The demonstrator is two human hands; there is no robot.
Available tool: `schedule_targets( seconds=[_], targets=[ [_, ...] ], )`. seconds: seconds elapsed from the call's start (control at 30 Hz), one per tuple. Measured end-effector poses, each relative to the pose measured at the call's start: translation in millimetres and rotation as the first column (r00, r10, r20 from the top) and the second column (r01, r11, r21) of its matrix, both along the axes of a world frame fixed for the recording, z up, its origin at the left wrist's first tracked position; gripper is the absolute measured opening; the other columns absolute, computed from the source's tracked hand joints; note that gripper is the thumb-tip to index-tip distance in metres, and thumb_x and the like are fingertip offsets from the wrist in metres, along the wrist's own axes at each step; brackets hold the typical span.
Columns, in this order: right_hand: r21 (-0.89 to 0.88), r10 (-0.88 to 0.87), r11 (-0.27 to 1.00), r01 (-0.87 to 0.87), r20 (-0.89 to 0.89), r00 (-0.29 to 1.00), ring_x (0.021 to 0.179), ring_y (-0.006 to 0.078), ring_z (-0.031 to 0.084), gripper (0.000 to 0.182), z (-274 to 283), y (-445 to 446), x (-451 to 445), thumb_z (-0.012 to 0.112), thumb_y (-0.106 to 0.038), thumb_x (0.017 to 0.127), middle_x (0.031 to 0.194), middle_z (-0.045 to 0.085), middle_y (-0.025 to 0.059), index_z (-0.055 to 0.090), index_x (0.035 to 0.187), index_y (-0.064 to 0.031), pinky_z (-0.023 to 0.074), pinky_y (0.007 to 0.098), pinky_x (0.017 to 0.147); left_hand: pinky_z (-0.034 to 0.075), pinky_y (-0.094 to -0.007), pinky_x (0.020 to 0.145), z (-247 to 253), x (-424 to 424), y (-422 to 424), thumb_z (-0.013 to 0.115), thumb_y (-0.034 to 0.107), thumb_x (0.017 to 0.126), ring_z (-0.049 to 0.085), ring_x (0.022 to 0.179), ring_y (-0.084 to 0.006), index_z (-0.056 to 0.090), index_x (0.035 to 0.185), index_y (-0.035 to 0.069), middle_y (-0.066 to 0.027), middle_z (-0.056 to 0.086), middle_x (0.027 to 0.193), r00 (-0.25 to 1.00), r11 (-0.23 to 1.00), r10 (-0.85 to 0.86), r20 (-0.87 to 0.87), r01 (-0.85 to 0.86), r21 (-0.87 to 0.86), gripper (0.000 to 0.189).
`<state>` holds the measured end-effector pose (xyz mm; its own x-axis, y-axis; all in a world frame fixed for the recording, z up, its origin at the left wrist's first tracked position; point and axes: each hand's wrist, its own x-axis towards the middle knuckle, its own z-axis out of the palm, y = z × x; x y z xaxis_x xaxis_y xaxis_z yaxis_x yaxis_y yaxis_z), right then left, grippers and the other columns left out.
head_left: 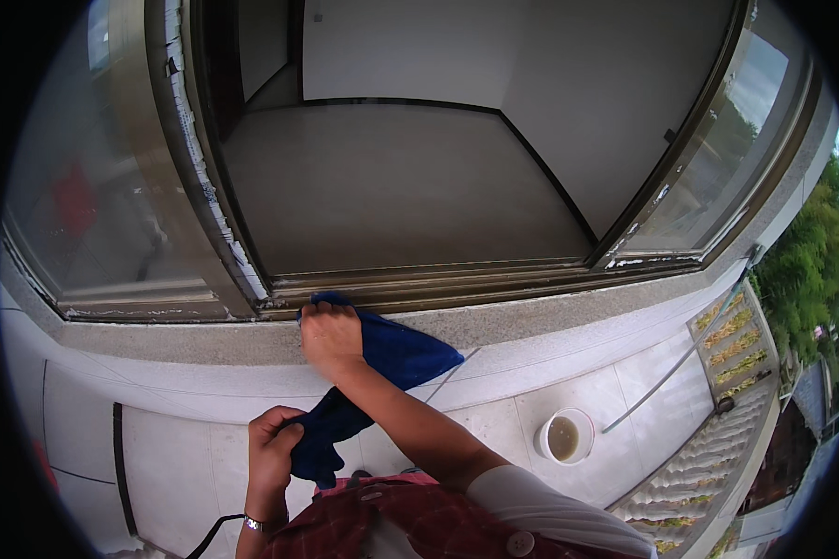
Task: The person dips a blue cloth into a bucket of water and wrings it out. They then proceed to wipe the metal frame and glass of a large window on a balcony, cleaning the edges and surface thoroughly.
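My right hand (331,337) presses one end of a dark blue cloth (405,349) against the bottom track of a brown metal window frame (461,283), near the frame's left upright. Lower down, my left hand (274,447) grips the other end of the same cloth between thumb and fingers, in front of my body. Between the hands the cloth hangs over the speckled stone sill (531,314) and passes under my right forearm. Torn white paper strips (206,168) cling to the left upright.
A white bucket of murky water (564,436) stands on the tiled floor at the right. A long pole (678,367) leans against the sill's far right end. Glass panes flank the opening on both sides. A balustrade (699,461) runs along the right edge, with trees beyond.
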<state>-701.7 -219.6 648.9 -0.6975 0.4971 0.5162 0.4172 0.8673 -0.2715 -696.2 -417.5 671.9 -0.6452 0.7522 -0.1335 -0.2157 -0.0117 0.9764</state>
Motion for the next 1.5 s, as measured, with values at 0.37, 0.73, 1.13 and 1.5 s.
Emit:
schedule_targets(
  seconds=[0.37, 0.73, 1.13, 1.5],
  targets=[
    [-0.483, 0.142, 0.791, -0.377, -0.454, 0.879, 0.076, 0.0270, 0.066, 0.016, -3.3, -28.0, -60.2, 0.054, -0.018, 0.088, 0.078, 0.066, 0.0165, 0.063, 0.093, -0.0056, 0.0498, 0.0377, 0.066, 0.047, -0.0232, 0.060, 16.0, 13.3, -30.7, 0.049, -0.002, 0.081, 0.059, 0.064, -0.0110, 0.063, 0.087, -0.005, -0.0082, 0.066, 0.076, 0.954, 0.955, 0.297, -0.048, -0.295, 0.032, 0.016],
    [-0.007, -0.475, -0.549, -0.836, -0.820, 0.319, 0.108, 0.0273, 0.058, 0.040, 31.5, 44.4, 71.9, 0.040, -0.036, 0.097, 0.117, 0.060, 0.0101, 0.056, 0.118, -0.0051, 0.0462, 0.0427, 0.095, 0.049, -0.0242, 0.063, 13.6, 31.3, -13.8, 0.050, 0.000, 0.081, 0.061, 0.066, -0.0126, 0.064, 0.087, -0.005, -0.0094, 0.066, 0.078, 0.940, 0.931, 0.339, 0.030, -0.339, 0.137, 0.016],
    [-0.158, -0.261, -0.250, -0.955, -0.939, 0.223, 0.109, 0.0257, 0.058, 0.051, 52.7, 109.8, 208.8, 0.047, -0.038, 0.095, 0.122, 0.057, 0.0136, 0.041, 0.135, -0.0063, 0.0479, 0.0404, 0.095, 0.051, -0.0255, 0.071, 33.0, 50.3, 80.5, 0.052, 0.008, 0.081, 0.063, 0.072, -0.0146, 0.062, 0.091, -0.002, -0.0096, 0.067, 0.083, 0.991, 0.947, 0.103, 0.081, -0.123, 0.298, 0.017],
    [0.035, 0.474, 0.880, -0.474, -0.147, 0.868, 0.100, 0.0324, 0.054, 0.076, 89.2, 44.7, 244.3, 0.068, -0.011, 0.074, 0.106, 0.058, 0.0181, 0.033, 0.139, 0.0015, 0.0462, 0.0434, 0.086, 0.050, -0.0344, 0.089, 27.8, 93.7, 179.3, 0.046, 0.059, 0.091, 0.060, 0.103, -0.0247, 0.050, 0.122, -0.004, -0.0161, 0.060, 0.112, 0.908, 0.921, -0.309, 0.281, 0.214, 0.324, 0.070]
  ],
)
